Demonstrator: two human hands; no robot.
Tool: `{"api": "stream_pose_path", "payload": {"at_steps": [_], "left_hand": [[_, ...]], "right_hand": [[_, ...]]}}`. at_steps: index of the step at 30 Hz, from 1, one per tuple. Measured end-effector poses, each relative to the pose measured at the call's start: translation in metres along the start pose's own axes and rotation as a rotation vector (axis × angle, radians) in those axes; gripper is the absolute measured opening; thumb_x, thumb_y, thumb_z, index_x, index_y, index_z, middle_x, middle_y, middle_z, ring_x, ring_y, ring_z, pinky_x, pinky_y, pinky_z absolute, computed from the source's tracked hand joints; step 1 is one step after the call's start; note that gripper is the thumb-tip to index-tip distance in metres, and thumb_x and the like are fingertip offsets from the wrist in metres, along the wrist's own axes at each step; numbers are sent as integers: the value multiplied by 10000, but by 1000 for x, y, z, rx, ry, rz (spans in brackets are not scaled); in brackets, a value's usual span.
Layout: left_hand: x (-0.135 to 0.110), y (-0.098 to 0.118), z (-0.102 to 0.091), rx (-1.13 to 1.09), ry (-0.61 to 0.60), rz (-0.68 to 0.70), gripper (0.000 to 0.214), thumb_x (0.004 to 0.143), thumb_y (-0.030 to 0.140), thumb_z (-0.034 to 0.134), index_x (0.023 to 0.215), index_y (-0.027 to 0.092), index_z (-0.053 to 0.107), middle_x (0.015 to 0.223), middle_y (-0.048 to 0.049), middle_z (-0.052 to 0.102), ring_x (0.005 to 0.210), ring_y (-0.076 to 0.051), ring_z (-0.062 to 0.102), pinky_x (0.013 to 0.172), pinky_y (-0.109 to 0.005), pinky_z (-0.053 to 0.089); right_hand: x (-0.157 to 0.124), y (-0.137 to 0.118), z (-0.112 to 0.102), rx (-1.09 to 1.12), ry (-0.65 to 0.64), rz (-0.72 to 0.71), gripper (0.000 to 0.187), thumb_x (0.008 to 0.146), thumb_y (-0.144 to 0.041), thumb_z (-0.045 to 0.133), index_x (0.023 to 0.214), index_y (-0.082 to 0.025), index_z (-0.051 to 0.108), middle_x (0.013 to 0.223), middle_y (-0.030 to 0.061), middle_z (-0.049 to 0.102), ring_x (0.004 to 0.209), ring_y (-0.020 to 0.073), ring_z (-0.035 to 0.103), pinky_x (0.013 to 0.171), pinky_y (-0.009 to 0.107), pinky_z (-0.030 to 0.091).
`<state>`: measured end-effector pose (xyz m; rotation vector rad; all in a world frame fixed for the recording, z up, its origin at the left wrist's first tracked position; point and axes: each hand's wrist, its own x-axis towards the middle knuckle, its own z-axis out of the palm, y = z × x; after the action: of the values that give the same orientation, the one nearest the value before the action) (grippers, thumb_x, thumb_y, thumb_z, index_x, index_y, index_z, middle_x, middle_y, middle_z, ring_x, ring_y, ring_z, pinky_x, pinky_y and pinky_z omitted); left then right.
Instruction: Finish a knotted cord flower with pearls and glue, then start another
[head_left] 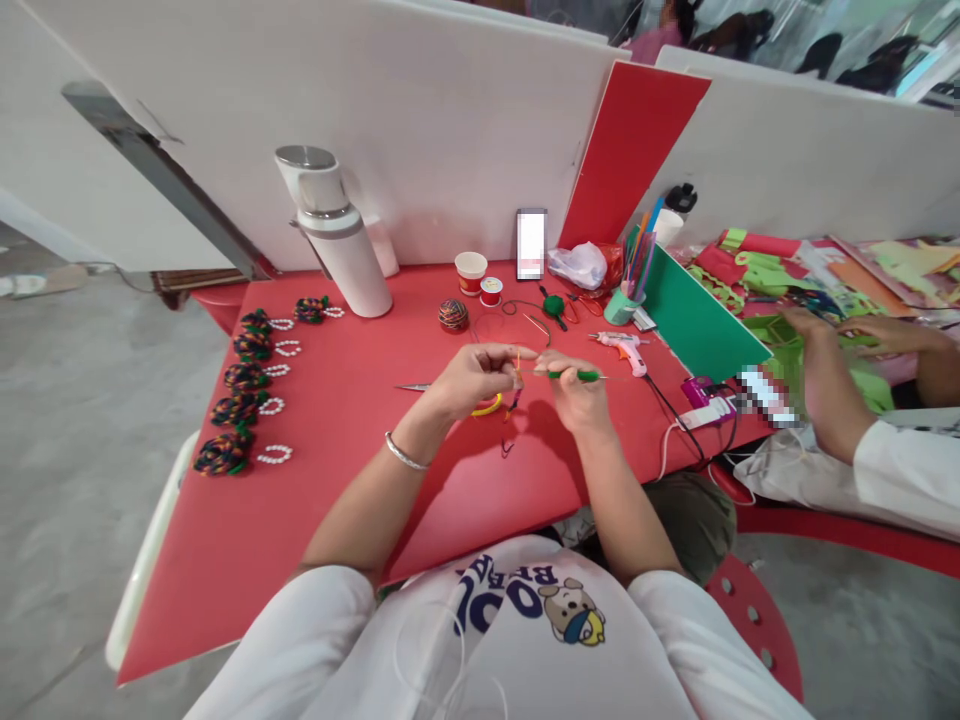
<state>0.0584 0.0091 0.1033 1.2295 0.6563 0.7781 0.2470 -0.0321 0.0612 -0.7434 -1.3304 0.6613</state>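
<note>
My right hand [576,392] grips a crochet hook with a green handle [583,376], its thin shaft pointing left. Facing it, my left hand [480,380] pinches a small strip of multicoloured crochet [515,397], with an orange strand rising between the fingers. A dark yarn tail hangs from the strip over the red table [360,430]. Partly hidden beneath my left hand lie scissors with yellow handles [489,405], blades to the left. Beyond the hands rests a ball of multicoloured yarn [453,316]; a thin strand lies near it.
At left, several dark crocheted pieces [246,376] lie beside white bead loops [271,406]. A white flask [341,250], a paper cup [470,272] and a phone [532,245] stand behind. On the right are a pink glue gun [624,350], a green divider [697,310] and a co-worker's hands [810,330].
</note>
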Motion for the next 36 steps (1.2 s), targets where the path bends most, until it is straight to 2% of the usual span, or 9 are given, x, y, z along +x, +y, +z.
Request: {"api": "stream_pose_path", "payload": {"at_steps": [4,9,12,16,20,25,30,33,36], "left_hand": [[2,-4,9,45,113,97,712,618,110,742,1323,53,663,643,14,666,583,-100,592,578,-208,436],[5,-7,15,54,212,120,715,617,115,739,1326,70,658,617,47,635,528,-77,541,532,-195,395],[4,-7,16,4,203,110,692,607,134,759,1290,64,675,619,40,636,513,-71,515,506,-197,357],[3,-3,9,-53,118,35,673,610,151,764,1275,71,692,664,3,675,491,-64,482,472,-204,307],[0,4,-4,-17,43,-36,627,616,131,759,1240,80,726,661,-15,672,489,-74,480,451,-208,286],[-4,13,-16,44,-59,-101,492,621,107,770,1112,97,788,648,-25,665,508,-89,512,465,-212,329],[-4,13,-18,61,-50,-102,380,617,130,787,995,99,806,645,-30,661,531,-109,556,475,-220,362],[-2,8,-14,38,-27,-83,397,605,141,787,998,94,795,654,-29,670,531,-103,552,480,-211,365],[1,4,-7,39,13,-41,426,597,132,779,1021,99,780,628,-1,644,511,-81,515,475,-197,342]], "right_hand": [[-13,2,23,-322,189,-72,252,987,-484,642,1000,-279,789,988,36,797,990,214,715,921,413,580],[-12,-9,24,-678,198,-304,174,1000,-389,647,1053,-296,785,994,37,800,982,220,668,922,423,544],[-13,-5,25,-743,222,-329,197,996,-429,645,1066,-310,785,1032,47,797,998,232,661,934,451,534],[-10,-1,21,-606,183,-298,254,992,-505,621,1050,-320,786,1036,46,797,1001,238,673,937,476,534],[8,-12,-5,-389,-76,-275,177,973,-452,672,1049,-342,789,1012,9,811,947,216,706,915,457,548],[30,-33,-37,-379,-297,-197,131,932,-435,734,992,-349,812,943,-8,822,910,212,704,904,441,545],[28,-29,-37,-243,-262,-17,274,921,-553,704,833,-316,810,794,10,790,875,226,702,920,461,558],[15,-10,-17,-74,-152,46,389,896,-661,670,802,-304,791,768,18,783,867,236,720,927,481,571],[2,7,6,-75,-3,8,396,882,-682,673,921,-306,789,923,25,815,984,241,742,972,490,568]]}}
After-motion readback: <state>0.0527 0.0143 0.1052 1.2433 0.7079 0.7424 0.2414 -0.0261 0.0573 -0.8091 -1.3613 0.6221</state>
